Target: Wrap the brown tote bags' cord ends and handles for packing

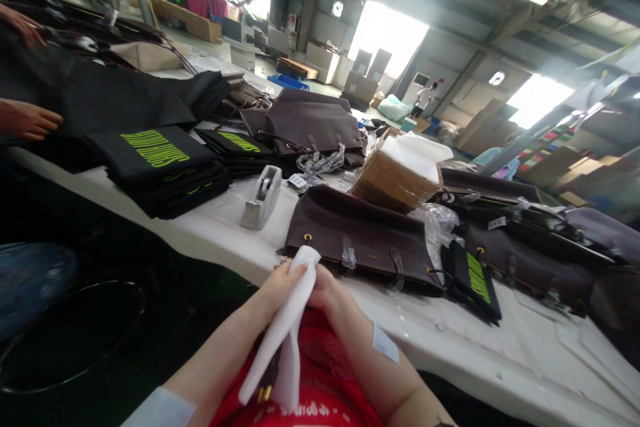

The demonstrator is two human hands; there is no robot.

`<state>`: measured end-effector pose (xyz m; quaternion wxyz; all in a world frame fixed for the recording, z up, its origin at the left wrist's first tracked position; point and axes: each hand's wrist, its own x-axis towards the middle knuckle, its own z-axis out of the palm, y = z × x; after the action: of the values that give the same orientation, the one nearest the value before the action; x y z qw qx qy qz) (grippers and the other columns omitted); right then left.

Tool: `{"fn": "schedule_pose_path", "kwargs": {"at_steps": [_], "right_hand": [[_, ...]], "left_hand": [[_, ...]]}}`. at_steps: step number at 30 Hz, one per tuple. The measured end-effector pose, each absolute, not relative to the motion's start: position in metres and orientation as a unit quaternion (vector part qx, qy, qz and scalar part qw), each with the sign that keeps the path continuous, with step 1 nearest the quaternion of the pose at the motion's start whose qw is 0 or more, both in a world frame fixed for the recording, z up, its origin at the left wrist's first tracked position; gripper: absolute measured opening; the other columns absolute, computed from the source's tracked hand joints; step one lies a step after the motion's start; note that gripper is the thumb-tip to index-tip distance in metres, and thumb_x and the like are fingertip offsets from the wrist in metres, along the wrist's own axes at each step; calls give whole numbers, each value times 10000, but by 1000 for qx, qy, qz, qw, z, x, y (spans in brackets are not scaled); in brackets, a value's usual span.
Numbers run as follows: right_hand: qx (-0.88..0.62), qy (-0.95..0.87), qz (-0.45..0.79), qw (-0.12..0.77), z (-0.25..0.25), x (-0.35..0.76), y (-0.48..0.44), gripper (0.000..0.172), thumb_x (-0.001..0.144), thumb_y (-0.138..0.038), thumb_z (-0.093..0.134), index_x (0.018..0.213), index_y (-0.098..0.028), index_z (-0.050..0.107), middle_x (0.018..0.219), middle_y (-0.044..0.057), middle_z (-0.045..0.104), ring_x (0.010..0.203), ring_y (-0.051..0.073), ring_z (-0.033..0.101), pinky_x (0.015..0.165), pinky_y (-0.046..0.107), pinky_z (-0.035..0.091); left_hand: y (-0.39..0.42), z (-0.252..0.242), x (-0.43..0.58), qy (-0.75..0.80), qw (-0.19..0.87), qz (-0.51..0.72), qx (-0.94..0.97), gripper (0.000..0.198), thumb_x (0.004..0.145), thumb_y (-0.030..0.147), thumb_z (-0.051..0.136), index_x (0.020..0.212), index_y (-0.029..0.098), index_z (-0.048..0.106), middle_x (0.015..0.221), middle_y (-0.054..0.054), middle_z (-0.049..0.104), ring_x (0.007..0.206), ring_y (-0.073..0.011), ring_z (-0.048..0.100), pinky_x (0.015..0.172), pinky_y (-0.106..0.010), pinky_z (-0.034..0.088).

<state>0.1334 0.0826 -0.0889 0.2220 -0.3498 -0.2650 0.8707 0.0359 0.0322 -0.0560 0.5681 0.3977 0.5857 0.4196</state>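
Note:
My left hand (284,285) is closed on a folded white foam sheet (286,310) in front of my body. Beside it, my right hand (323,288) grips the same sheet near its upper end; part of its fingers is hidden behind the foam. A dark strap-like piece with gold-coloured ends (265,392) pokes out between the sheet's lower flaps. Just beyond my hands a dark brown handbag (360,230) lies on the white-topped table (410,327), with plastic wrap on its fittings.
A tape dispenser (262,197) stands left of the bag. Stacked black fabric bags (160,170) with green lettering lie farther left, near another person's hand (30,120). Behind is a cardboard box (395,177) with white sheets. More brown bags (530,253) lie right. A stool (35,280) stands lower left.

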Motion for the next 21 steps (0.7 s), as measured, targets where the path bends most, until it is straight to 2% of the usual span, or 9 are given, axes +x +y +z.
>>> {"fn": "schedule_pose_path", "kwargs": {"at_steps": [3,6,9,11,14,17,21], "right_hand": [[-431,-245,829,258,-86,155,69,287,923,-328,409,889,-129,612,703,56,663,593,154,622,650,297,527],[-521,-357,728,267,-80,180,62,375,895,-466,498,756,-135,604,601,40,634,498,128,583,544,251,484],[-549,-481,618,292,-65,197,63,531,825,-632,506,618,-146,557,472,22,567,400,109,525,428,210,394],[-536,-515,600,295,-51,200,64,624,797,-725,439,612,-143,567,474,30,574,389,110,536,392,197,358],[-532,-548,598,244,-33,195,67,730,785,-788,348,612,-127,603,480,53,586,380,121,557,365,195,339],[-549,-595,549,207,-25,186,68,700,795,-764,385,611,-130,617,478,56,592,374,130,562,364,202,349],[-540,-667,471,205,-28,180,67,495,765,-620,600,618,-147,612,525,44,627,406,122,573,421,208,403]], "left_hand": [[26,-52,24,581,497,417,492,516,779,488,555,1154,135,598,1137,-132,673,1090,-299,597,959,-378,443],[24,-49,22,608,415,359,574,578,838,439,489,1319,118,483,1300,-171,578,1188,-298,540,1016,-387,383],[22,-44,29,658,354,260,612,615,882,409,428,1425,131,353,1349,-194,537,1179,-322,552,974,-396,398],[21,-39,35,682,319,208,625,624,891,402,410,1448,138,314,1331,-205,549,1136,-338,580,934,-403,414],[19,-34,41,695,291,173,633,637,886,397,413,1454,132,300,1331,-218,545,1123,-353,587,913,-413,423],[17,-33,41,694,291,173,636,641,872,376,427,1452,131,301,1344,-212,536,1142,-354,577,922,-420,421],[15,-34,38,686,293,179,642,654,843,341,461,1445,135,308,1325,-207,554,1140,-354,578,923,-424,421]]}}
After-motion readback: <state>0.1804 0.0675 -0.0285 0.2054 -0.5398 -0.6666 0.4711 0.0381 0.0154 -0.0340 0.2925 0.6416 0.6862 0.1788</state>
